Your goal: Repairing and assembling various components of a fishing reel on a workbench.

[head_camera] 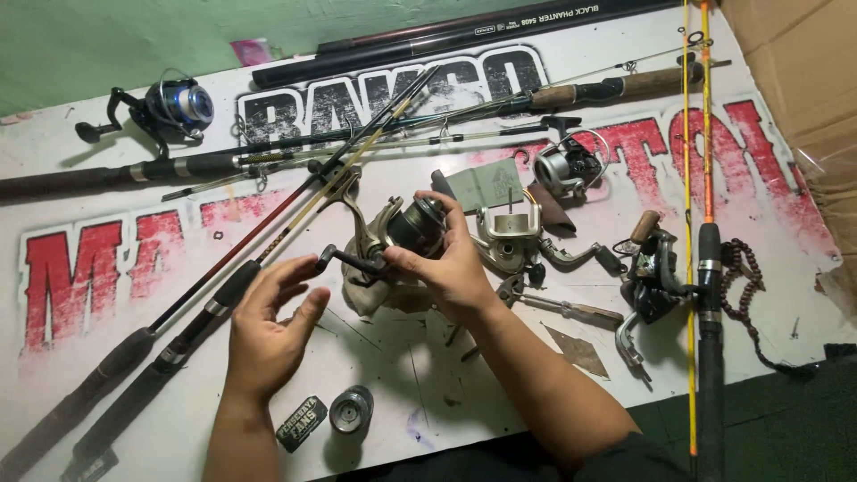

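My right hand (451, 259) grips a grey-gold spinning reel (393, 234) by its body and dark spool, just above the white table (428, 393). The reel's black crank handle (344, 261) sticks out to the left. My left hand (268, 326) hovers beside that handle with fingers spread, its fingertips close to the knob but holding nothing. A rag lies under the reel.
Several fishing rods (223, 277) lie across the table's left and back. A blue reel (174, 105) sits at far left, more reels and parts at right (656, 277). A loose spool (350, 409) and a dark sticker lie near the front edge. An orange rod (705, 223) runs down the right.
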